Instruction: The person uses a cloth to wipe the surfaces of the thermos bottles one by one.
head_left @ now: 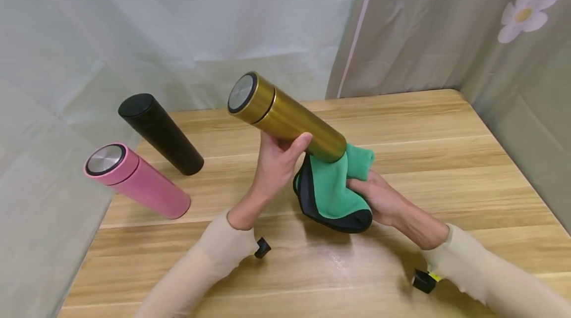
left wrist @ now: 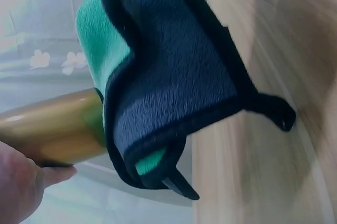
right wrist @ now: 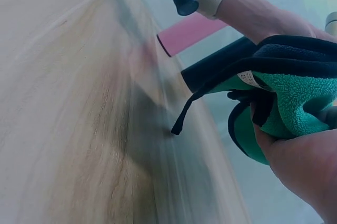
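Tilted above the table, a gold vacuum flask [head_left: 299,120] with a steel-topped lid is gripped round its body by my left hand [head_left: 278,162]. My right hand [head_left: 379,196] holds a green cloth [head_left: 332,191] with a dark grey reverse and black edging, bunched against the flask's base. In the left wrist view the grey side of the cloth [left wrist: 174,60] hangs over the end of the gold flask [left wrist: 58,124]. The right wrist view has the fingers and thumb of my right hand [right wrist: 305,166] clutching the cloth's folds [right wrist: 295,97], a black loop dangling from one corner.
To the left, a pink flask [head_left: 138,179] and a black flask [head_left: 162,134] stand upright on the wooden table [head_left: 446,169]. Pale curtains [head_left: 200,21] hang behind the table's back edge, with a flower print at the right. Small black devices [head_left: 424,281] sit at both wrists.
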### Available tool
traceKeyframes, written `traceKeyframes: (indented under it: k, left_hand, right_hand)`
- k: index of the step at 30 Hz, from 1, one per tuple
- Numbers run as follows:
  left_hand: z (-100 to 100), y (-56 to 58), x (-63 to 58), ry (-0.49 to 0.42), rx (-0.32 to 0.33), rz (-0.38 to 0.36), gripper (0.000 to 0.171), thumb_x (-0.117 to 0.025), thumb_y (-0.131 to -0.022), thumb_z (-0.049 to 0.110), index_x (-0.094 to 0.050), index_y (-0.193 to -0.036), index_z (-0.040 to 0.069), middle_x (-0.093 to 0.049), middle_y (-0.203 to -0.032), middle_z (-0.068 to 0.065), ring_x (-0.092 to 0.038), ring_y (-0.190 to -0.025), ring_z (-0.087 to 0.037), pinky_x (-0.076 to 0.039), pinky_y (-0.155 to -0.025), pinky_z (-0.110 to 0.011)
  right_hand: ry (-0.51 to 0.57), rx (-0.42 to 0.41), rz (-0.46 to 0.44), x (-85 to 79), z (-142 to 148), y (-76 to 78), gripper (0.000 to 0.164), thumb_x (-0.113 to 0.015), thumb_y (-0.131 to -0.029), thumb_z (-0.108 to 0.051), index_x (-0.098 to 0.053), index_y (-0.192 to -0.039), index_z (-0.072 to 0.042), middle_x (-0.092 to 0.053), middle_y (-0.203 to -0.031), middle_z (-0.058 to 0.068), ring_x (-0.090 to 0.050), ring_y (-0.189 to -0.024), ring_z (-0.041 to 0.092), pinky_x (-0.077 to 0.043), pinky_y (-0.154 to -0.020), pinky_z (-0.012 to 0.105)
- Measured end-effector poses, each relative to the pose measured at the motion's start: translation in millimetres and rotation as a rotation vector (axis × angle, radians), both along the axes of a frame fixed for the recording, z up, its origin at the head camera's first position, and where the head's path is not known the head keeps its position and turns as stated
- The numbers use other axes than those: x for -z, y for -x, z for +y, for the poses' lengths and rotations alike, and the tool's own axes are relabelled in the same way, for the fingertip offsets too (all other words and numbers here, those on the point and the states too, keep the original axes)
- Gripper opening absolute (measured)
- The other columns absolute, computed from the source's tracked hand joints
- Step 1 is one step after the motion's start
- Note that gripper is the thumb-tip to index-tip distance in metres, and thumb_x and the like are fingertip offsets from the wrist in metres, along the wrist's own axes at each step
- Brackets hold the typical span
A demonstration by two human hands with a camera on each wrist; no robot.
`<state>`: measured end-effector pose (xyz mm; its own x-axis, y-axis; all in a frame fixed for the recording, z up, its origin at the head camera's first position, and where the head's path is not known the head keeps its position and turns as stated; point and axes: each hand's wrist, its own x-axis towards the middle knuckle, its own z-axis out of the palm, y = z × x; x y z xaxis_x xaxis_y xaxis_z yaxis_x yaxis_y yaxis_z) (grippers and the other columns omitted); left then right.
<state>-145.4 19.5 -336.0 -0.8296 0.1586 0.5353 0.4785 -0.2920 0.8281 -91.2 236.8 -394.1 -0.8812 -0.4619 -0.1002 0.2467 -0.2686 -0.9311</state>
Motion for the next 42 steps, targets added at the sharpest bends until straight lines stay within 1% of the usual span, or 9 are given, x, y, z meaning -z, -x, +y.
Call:
traceKeyframes:
  k: [6, 12, 15, 18, 23, 26, 30, 35, 42]
  left_hand:
    - [-1.3, 8.4, -1.7, 0.043, -0.075, -0.024, 0.052, -0.068, -0.098, 0.004, -0.036, -0.138, 0.008, -0.055, -0.117, -0.012, -0.063, -0.102, -0.025, -0.058, -0.087, -0.038]
    - [-8.9, 22.1, 0.9, 0.097, -0.161, -0.053, 0.052, -0.071, -0.097, 0.008, -0.038, -0.137, 0.007, -0.055, -0.117, -0.013, -0.062, -0.104, -0.025, -0.057, -0.089, -0.039]
    - [-15.9, 30.9, 4.4, 0.119, -0.206, -0.071, 0.056, -0.073, -0.097, 0.011, -0.035, -0.139, 0.008, -0.055, -0.119, -0.012, -0.061, -0.105, -0.024, -0.056, -0.09, -0.039]
    - [-24.3, 40.6, 9.9, 0.135, -0.259, -0.101, 0.062, -0.074, -0.096, 0.013, -0.033, -0.142, 0.008, -0.054, -0.121, -0.011, -0.06, -0.107, -0.022, -0.054, -0.092, -0.038]
    - [-40.5, 57.2, 18.0, 0.156, -0.341, -0.177, 0.067, -0.075, -0.095, 0.016, -0.03, -0.144, 0.007, -0.051, -0.124, -0.01, -0.057, -0.11, -0.021, -0.05, -0.097, -0.036]
    - [-51.1, 66.9, 19.6, 0.167, -0.376, -0.227, 0.069, -0.075, -0.096, 0.019, -0.028, -0.146, 0.007, -0.05, -0.125, -0.01, -0.056, -0.112, -0.02, -0.047, -0.101, -0.035]
    - [-64.3, 79.3, 20.1, 0.195, -0.42, -0.28, 0.075, -0.076, -0.095, 0.024, -0.026, -0.149, 0.009, -0.049, -0.13, -0.01, -0.055, -0.117, -0.02, -0.044, -0.106, -0.034]
    - [-79.0, 97.7, 25.7, 0.222, -0.514, -0.328, 0.08, -0.078, -0.093, 0.027, -0.025, -0.151, 0.01, -0.051, -0.135, -0.011, -0.054, -0.121, -0.02, -0.041, -0.11, -0.03]
    - [-95.8, 122.1, 35.6, 0.22, -0.648, -0.362, 0.084, -0.079, -0.092, 0.021, -0.023, -0.153, 0.008, -0.051, -0.14, -0.015, -0.054, -0.124, -0.024, -0.039, -0.109, -0.026]
  right_hand:
    - [-0.012, -0.008, -0.009, 0.0, 6.8, -5.1, 0.015, -0.05, -0.101, -0.005, -0.055, -0.116, -0.006, -0.063, -0.107, 0.005, -0.065, -0.095, 0.015, -0.058, -0.082, 0.033]
    - [-0.097, 0.058, -0.054, -4.8, 15.4, -10.7, 0.02, -0.053, -0.092, -0.004, -0.051, -0.113, -0.006, -0.057, -0.105, 0.005, -0.06, -0.093, 0.017, -0.056, -0.08, 0.031]
    - [-0.124, 0.094, -0.069, -8.0, 19.6, -12.8, 0.026, -0.054, -0.089, -0.005, -0.05, -0.114, -0.006, -0.055, -0.107, 0.006, -0.058, -0.095, 0.018, -0.054, -0.082, 0.031]
    - [-0.13, 0.123, -0.072, -10.9, 24.7, -14.8, 0.028, -0.055, -0.089, -0.007, -0.049, -0.117, -0.007, -0.054, -0.11, 0.006, -0.057, -0.097, 0.019, -0.054, -0.083, 0.032]
    - [-0.098, 0.154, -0.072, -12.3, 35.8, -16.6, 0.024, -0.054, -0.093, -0.007, -0.05, -0.117, -0.009, -0.055, -0.111, 0.005, -0.059, -0.097, 0.019, -0.055, -0.084, 0.033]
    - [-0.068, 0.171, -0.072, -11.0, 41.6, -16.8, 0.02, -0.052, -0.095, -0.006, -0.052, -0.115, -0.01, -0.057, -0.11, 0.003, -0.06, -0.096, 0.017, -0.055, -0.083, 0.032]
    - [-0.027, 0.197, -0.073, -8.9, 48.2, -16.9, 0.021, -0.049, -0.097, -0.004, -0.054, -0.115, -0.012, -0.059, -0.11, 0.001, -0.061, -0.097, 0.016, -0.056, -0.083, 0.032]
    - [-0.018, 0.217, -0.077, -7.8, 54.4, -17.1, 0.021, -0.047, -0.098, -0.003, -0.052, -0.117, -0.012, -0.058, -0.11, 0.001, -0.06, -0.096, 0.016, -0.056, -0.083, 0.032]
    - [-0.027, 0.231, -0.069, -9.4, 58.6, -18.6, 0.022, -0.047, -0.097, -0.002, -0.05, -0.117, -0.011, -0.057, -0.108, 0.001, -0.061, -0.094, 0.015, -0.056, -0.081, 0.031]
